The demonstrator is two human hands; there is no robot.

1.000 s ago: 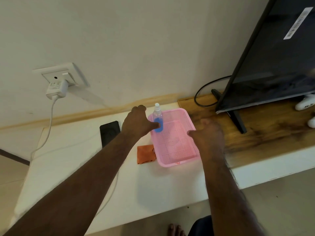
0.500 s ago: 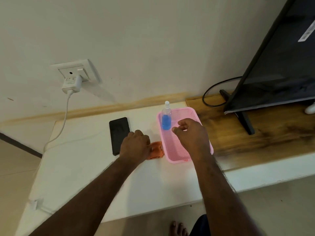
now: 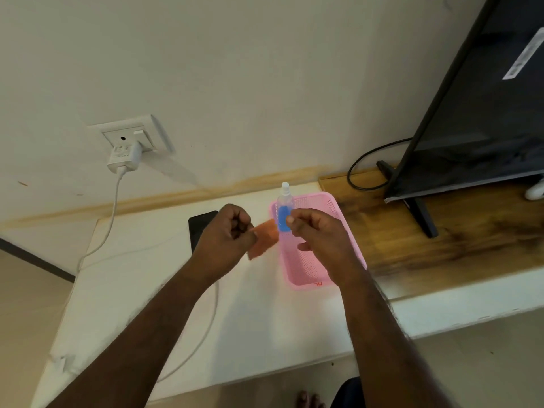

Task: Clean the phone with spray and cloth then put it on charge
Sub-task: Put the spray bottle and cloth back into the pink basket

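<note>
Two forearms are seen reaching from the near edge of the white bench toward its middle, both raised above the surface. The orange cloth [image 3: 263,238] is pinched in the left hand [image 3: 225,241], whose fingers are curled closed on one end so that the rest hangs free toward the right. The right hand [image 3: 319,241] is held just beside it, loosely curled with nothing in it, its fingertips [image 3: 290,220] brought near the cloth's free edge. The step in hand is judged to be readying the cloth, with the spraying not yet begun. Next, the cloth's loose edge is likely to be taken by the right hand, or the spray bottle [image 3: 285,209] is to be lifted; a small upright bottle would call for a steady grasp round its body. That bottle stands in the far left corner of the pink basket [image 3: 329,203]. The phone [image 3: 200,228] lies flat on the bench behind the left hand, partly hidden. At the far wall, a white charger [image 3: 123,157] is plugged into the socket [image 3: 129,136], its cable trailing down across the bench.
</note>
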